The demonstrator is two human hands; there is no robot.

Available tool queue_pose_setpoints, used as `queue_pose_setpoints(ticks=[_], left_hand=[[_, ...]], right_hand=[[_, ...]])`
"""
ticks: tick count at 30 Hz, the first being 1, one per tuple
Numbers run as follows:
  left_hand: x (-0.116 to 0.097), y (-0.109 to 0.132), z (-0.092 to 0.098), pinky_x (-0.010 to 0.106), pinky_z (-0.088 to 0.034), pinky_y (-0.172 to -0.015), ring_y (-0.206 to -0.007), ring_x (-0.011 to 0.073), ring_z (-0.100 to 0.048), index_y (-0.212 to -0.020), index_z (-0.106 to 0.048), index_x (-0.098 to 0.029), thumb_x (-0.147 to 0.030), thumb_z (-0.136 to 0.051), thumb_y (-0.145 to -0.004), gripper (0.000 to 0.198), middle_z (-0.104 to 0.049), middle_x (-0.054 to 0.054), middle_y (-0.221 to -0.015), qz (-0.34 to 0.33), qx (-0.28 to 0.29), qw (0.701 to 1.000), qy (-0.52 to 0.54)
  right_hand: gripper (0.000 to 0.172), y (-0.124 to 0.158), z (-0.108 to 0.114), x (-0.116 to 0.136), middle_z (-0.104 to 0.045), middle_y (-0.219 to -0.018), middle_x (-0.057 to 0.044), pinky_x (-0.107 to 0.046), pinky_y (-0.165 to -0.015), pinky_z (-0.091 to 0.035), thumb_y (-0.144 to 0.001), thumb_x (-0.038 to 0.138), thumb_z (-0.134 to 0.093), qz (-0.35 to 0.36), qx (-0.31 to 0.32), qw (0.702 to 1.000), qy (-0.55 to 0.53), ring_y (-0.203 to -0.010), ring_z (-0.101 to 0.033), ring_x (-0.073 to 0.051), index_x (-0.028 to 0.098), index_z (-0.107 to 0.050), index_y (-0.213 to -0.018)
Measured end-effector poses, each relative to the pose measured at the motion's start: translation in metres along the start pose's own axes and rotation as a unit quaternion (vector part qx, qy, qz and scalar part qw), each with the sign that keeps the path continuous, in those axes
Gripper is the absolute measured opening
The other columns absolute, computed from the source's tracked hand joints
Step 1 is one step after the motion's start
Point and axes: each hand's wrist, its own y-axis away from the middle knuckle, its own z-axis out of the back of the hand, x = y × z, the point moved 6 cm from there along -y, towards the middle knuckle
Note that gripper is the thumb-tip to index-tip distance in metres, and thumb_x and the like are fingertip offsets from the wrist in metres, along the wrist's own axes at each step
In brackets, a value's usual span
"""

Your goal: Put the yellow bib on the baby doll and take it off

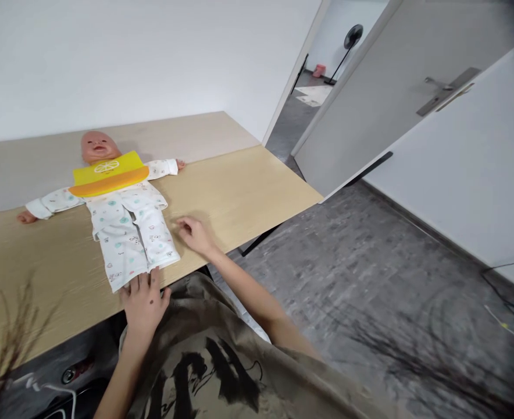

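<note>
A baby doll (99, 145) lies on its back on the table with its arms spread wide. It wears white printed pyjamas (120, 238) and a yellow bib (109, 173) with an orange pocket along the lower edge. My left hand (146, 305) lies with fingers stretched out at the hems of the trouser legs, near the table's front edge. To the right of the doll's leg, my right hand (195, 234) rests on the table, fingers loosely bent and nothing visible in them. The doll's feet cannot be seen.
The wooden table (235, 186) meets a white wall behind. At right stands a grey door (370, 87) beside a doorway, with a black fan (353, 38) in the room beyond. Below the table edge lie a can (77, 371) and a white cable (60, 389). Blurred strands cross the lower corners.
</note>
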Motion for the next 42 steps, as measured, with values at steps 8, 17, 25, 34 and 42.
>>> queue_pose_setpoints(ticks=[8, 17, 25, 34, 42], left_hand=[[0.005, 0.001, -0.002, 0.047, -0.049, -0.091, -0.105, 0.0372, -0.065, -0.135, -0.066, -0.008, -0.032, -0.059, -0.093, 0.049, -0.071, 0.021, -0.113, -0.023, -0.02, 0.999, 0.04], [0.002, 0.007, -0.01, 0.052, -0.045, -0.107, -0.121, 0.0391, -0.063, -0.135, -0.065, -0.005, -0.023, -0.056, -0.092, 0.047, -0.069, 0.025, -0.128, -0.033, -0.049, 0.997, 0.052], [-0.004, 0.031, -0.012, 0.054, -0.044, -0.117, -0.133, 0.0351, -0.061, -0.128, -0.069, -0.012, -0.018, -0.054, -0.093, 0.038, -0.067, 0.021, -0.138, 0.009, -0.185, 0.964, 0.192], [0.097, 0.014, 0.006, 0.035, -0.058, -0.083, -0.082, 0.0199, -0.071, -0.103, -0.073, -0.017, -0.027, -0.056, -0.092, 0.022, -0.077, 0.004, -0.092, 0.241, -0.255, 0.867, 0.353], [0.176, -0.081, -0.016, 0.04, -0.053, -0.09, -0.104, 0.0286, -0.066, -0.134, -0.06, -0.015, -0.04, -0.063, -0.085, 0.055, -0.067, 0.01, -0.112, 0.323, -0.117, 0.91, 0.231]], right_hand=[[0.017, 0.089, -0.017, 0.042, -0.069, -0.1, -0.012, -0.04, -0.092, -0.05, -0.091, 0.016, -0.051, 0.101, -0.065, 0.983, 0.138, -0.101, -0.059, -0.026, 0.017, -0.068, -0.091], [0.052, 0.138, -0.068, 0.058, -0.061, -0.145, -0.017, -0.052, -0.119, -0.038, -0.092, 0.023, -0.056, 0.195, 0.048, 0.961, 0.191, -0.14, -0.049, -0.032, 0.014, -0.061, -0.143], [0.06, 0.134, -0.052, 0.055, -0.058, -0.145, -0.017, -0.055, -0.117, -0.038, -0.089, 0.025, -0.061, 0.144, 0.024, 0.964, 0.222, -0.135, -0.045, -0.035, 0.013, -0.056, -0.148], [0.06, 0.131, -0.059, 0.05, -0.056, -0.132, -0.02, -0.056, -0.108, -0.045, -0.085, 0.018, -0.063, 0.108, -0.005, 0.965, 0.237, -0.125, -0.047, -0.036, 0.016, -0.059, -0.144], [0.036, 0.137, -0.023, 0.044, -0.056, -0.125, -0.013, -0.042, -0.098, -0.056, -0.084, 0.011, -0.053, 0.146, -0.108, 0.983, -0.018, -0.117, -0.06, -0.026, 0.022, -0.07, -0.114]])
